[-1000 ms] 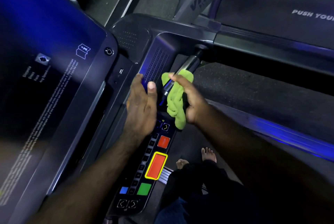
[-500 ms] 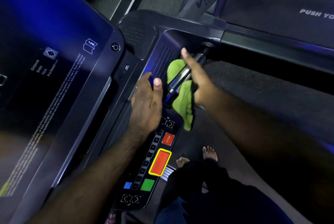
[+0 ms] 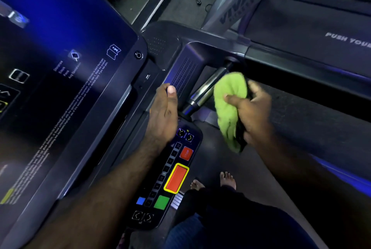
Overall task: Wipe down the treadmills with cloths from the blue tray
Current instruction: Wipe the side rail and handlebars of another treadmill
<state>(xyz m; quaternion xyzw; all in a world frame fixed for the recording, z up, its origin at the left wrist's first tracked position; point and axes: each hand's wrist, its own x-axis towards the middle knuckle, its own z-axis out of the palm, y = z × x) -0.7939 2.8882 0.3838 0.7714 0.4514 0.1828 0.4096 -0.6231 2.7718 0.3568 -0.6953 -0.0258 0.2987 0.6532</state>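
My right hand (image 3: 252, 111) grips a lime-green cloth (image 3: 228, 100) just right of the treadmill's shiny metal handle bar (image 3: 206, 88), the cloth hanging down off the bar. My left hand (image 3: 163, 114) rests flat, fingers apart, on the console edge beside the perforated speaker panel (image 3: 185, 75) and above the button strip (image 3: 170, 178). The large dark touchscreen (image 3: 60, 88) fills the left of the view. No blue tray is in sight.
The button strip carries an orange STOP key (image 3: 186, 153), a yellow-rimmed orange pad (image 3: 176, 177) and a green key (image 3: 161, 202). A neighbouring treadmill's belt (image 3: 311, 24) lies at the upper right. My bare feet (image 3: 212, 181) stand on the belt below. Cables lie on the floor (image 3: 202, 0).
My right hand has pulled the green cloth off the handle bar and moved it right and down. The bar now shows bare. My left hand stays on the console.
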